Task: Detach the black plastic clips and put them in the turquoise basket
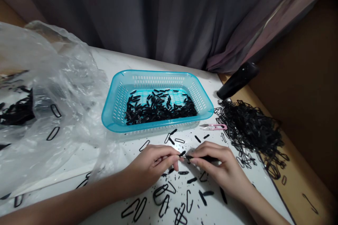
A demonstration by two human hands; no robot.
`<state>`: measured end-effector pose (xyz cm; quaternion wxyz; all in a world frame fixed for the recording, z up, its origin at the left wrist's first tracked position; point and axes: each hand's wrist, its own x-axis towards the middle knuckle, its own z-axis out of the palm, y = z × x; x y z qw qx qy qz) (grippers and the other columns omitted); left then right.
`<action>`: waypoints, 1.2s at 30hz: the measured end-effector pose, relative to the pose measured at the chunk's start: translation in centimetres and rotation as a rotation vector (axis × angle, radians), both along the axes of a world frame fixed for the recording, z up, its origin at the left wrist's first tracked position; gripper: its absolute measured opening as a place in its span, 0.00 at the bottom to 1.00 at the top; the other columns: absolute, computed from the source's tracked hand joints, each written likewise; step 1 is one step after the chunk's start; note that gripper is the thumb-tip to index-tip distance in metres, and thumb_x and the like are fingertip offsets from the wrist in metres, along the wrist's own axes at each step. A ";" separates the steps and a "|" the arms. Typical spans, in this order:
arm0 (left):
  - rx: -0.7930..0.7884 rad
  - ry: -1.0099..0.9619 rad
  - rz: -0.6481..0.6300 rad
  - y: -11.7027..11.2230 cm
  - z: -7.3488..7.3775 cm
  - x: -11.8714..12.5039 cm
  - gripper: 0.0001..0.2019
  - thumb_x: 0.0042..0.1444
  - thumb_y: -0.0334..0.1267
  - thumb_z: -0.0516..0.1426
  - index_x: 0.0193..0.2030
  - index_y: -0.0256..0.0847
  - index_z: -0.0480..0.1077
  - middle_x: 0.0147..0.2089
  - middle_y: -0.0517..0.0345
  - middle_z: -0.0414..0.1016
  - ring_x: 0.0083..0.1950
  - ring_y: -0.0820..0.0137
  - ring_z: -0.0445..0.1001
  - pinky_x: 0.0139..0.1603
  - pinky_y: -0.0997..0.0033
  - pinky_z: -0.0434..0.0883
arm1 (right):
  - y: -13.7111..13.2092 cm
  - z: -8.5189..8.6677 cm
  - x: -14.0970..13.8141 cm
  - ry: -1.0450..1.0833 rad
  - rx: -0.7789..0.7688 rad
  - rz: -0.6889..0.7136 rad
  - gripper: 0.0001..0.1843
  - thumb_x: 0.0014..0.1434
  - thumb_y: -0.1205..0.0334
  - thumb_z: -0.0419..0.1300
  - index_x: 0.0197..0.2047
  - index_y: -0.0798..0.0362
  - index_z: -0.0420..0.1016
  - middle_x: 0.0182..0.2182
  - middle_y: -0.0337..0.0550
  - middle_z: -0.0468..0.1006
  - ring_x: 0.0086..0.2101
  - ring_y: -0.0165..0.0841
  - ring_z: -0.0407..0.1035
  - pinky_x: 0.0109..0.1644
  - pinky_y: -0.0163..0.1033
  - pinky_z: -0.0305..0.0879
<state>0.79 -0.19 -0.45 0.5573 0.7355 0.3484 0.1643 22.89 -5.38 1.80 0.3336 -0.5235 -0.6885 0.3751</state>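
Observation:
My left hand (155,161) pinches a small black rubber-like piece (182,154) between thumb and fingertips, just in front of the basket. Close against it on the right, my right hand (221,163) is closed round a slim black-handled tool (208,158). The tool's tip meets the small piece; its exact kind is hidden by the fingers. Under and around both hands lie loose black pieces (183,173) and thin black loops (164,205), with dark crumbs. Pink-handled thread snips (214,127) rest behind my right hand.
A blue perforated basket (158,125) holds many small black pieces (155,110). A tangled heap of black loops (253,130) lies at right, beside a black cylindrical object (237,80). Clear plastic bags (66,88) cover the left side. A dark curtain (148,14) hangs behind the white table (105,58).

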 end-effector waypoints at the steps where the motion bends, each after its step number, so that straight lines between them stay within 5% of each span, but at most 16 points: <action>1: -0.019 -0.013 -0.007 0.0 0.0 0.0 0.16 0.66 0.40 0.50 0.32 0.40 0.75 0.33 0.59 0.78 0.34 0.70 0.72 0.36 0.73 0.63 | 0.0 0.0 0.0 0.012 -0.008 0.001 0.04 0.61 0.62 0.63 0.36 0.50 0.80 0.32 0.42 0.81 0.34 0.33 0.76 0.37 0.38 0.71; 8: -0.156 -0.079 -0.041 0.2 0.4 0.1 0.14 0.65 0.40 0.50 0.35 0.40 0.74 0.36 0.58 0.78 0.39 0.69 0.74 0.40 0.72 0.67 | 0.1 0.3 -0.2 0.092 -0.075 0.008 0.04 0.60 0.63 0.65 0.34 0.50 0.81 0.30 0.40 0.81 0.32 0.31 0.75 0.38 0.36 0.71; 14: -0.109 -0.038 -0.027 0.1 0.4 0.1 0.14 0.64 0.40 0.51 0.32 0.40 0.74 0.33 0.59 0.77 0.35 0.70 0.73 0.38 0.72 0.66 | 0.1 0.5 0.1 0.130 -0.025 -0.055 0.03 0.58 0.61 0.67 0.33 0.49 0.81 0.29 0.40 0.81 0.31 0.31 0.75 0.36 0.36 0.73; 23: -0.148 -0.054 0.042 0.1 0.6 0.1 0.14 0.63 0.42 0.52 0.29 0.40 0.72 0.33 0.57 0.78 0.40 0.65 0.76 0.39 0.69 0.68 | -1.0 0.6 0.6 -0.208 0.404 0.001 0.15 0.61 0.74 0.60 0.49 0.50 0.76 0.36 0.44 0.79 0.36 0.34 0.74 0.38 0.40 0.72; 36: -0.139 -0.050 0.085 0.1 0.5 0.2 0.12 0.61 0.40 0.52 0.29 0.40 0.73 0.31 0.57 0.77 0.37 0.65 0.74 0.36 0.69 0.66 | -1.2 0.4 0.4 -0.392 0.468 0.111 0.17 0.62 0.76 0.56 0.52 0.53 0.72 0.37 0.44 0.80 0.31 0.34 0.69 0.32 0.40 0.67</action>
